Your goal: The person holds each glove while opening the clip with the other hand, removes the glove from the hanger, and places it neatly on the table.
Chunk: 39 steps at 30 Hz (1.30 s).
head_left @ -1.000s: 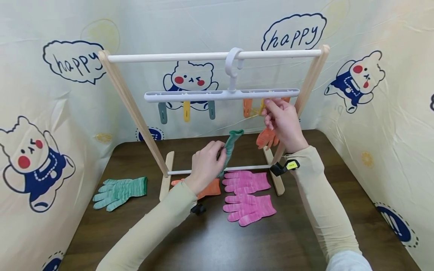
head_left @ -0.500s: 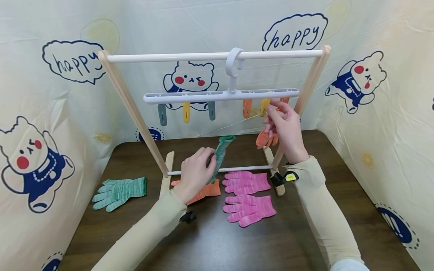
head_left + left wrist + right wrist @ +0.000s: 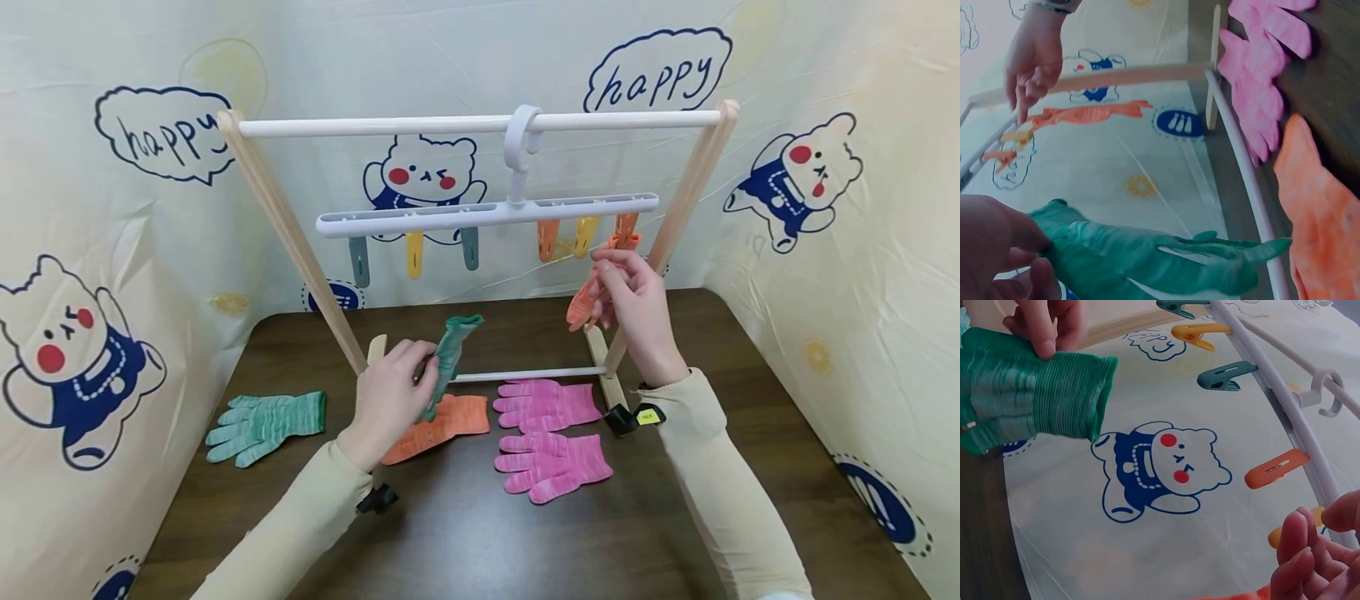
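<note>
My left hand (image 3: 393, 400) pinches a green knit glove (image 3: 452, 354) near its cuff, above the table and left of centre. The left wrist view shows that glove's fingers trailing away from my fingertips. A white hanger (image 3: 480, 217) hangs from the rack rail, with several coloured clips under it. At its right end an orange clip (image 3: 625, 227) bears an orange glove (image 3: 581, 308), partly hidden by my right hand (image 3: 637, 312). That hand is just in front of the glove, below the yellow clip (image 3: 585, 237). Its fingers are loosely bent with nothing visible between them.
On the table lie a green glove (image 3: 270, 425) at left, an orange glove (image 3: 446, 427) in the middle, and an upper pink glove (image 3: 546, 402) above a lower pink glove (image 3: 555, 467). The rack's wooden posts and lower white bar (image 3: 532, 375) stand behind them.
My left hand has moved left and down with the green glove. The right hand has come down from the clips, leaving the right orange clip and hanging orange glove more visible.
</note>
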### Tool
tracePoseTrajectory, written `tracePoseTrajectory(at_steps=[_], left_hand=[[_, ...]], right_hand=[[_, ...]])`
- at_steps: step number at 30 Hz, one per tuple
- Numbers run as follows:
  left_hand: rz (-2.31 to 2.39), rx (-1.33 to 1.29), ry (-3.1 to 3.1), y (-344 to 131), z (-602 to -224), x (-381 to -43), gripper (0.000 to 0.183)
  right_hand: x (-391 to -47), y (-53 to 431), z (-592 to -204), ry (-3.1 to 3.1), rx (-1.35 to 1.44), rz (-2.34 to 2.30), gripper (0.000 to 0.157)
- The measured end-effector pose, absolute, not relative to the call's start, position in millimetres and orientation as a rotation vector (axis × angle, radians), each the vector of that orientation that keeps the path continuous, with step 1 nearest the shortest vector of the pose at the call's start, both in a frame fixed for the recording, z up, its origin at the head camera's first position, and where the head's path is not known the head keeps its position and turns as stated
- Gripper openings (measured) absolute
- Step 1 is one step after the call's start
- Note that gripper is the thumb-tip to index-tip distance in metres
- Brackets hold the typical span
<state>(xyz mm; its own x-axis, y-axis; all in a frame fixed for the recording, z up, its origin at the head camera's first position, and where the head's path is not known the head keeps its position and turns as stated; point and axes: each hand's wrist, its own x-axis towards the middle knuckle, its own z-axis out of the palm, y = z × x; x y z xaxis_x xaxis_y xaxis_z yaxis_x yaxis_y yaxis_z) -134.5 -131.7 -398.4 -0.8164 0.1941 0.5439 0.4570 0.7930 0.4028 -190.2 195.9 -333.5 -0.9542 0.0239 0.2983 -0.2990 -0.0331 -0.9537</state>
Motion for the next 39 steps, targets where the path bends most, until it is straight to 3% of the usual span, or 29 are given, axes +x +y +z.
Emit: tracePoseTrajectory(at_steps=[9,16,39], left_hand=[[-0.713,-0.384,-2.506,-168.6,-403.2,-124.2,0.014],[-0.677,-0.326,-2.522,-196.1,-400.6,-114.4,0.013],[-0.469,-0.025,-2.676,-294.2,-386.5,-69.7,0.014]], right_hand=[[-189.0,201.7,-350.6,-2.123,0.292,2.046,0.024],[-187.8,204.2,-358.4,-2.161,0.302,2.042,0.038],[-190.1,207.9,-378.2,-2.308,0.296,2.009,0.036]])
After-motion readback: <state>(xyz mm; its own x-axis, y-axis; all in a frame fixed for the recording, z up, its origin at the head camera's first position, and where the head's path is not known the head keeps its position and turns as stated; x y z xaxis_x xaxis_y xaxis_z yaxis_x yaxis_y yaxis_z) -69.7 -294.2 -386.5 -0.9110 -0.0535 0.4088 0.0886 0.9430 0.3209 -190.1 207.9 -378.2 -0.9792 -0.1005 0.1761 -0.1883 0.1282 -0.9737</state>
